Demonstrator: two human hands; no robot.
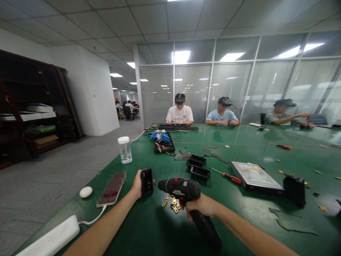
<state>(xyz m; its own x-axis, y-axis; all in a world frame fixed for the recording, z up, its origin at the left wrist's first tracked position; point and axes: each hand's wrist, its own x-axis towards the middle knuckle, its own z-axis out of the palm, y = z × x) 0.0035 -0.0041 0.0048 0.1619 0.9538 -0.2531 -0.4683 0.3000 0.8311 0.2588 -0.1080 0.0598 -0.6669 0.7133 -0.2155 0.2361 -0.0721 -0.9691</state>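
My left hand [137, 185] is closed on a small black rectangular part [146, 181], held upright on the green table [149, 227]. My right hand [201, 207] grips the handle of a black cordless drill [183, 190] whose tip points left, almost touching the part. Several small brass pieces [172, 204] lie on the table just under the drill.
A phone [112, 188] on a cable, a white oval object [85, 192] and a white power strip [50, 240] lie left. A clear jar [125, 149], black trays [198, 167], a red-handled screwdriver [229, 176] and an optical drive [255, 177] lie ahead. Three people sit at the far side.
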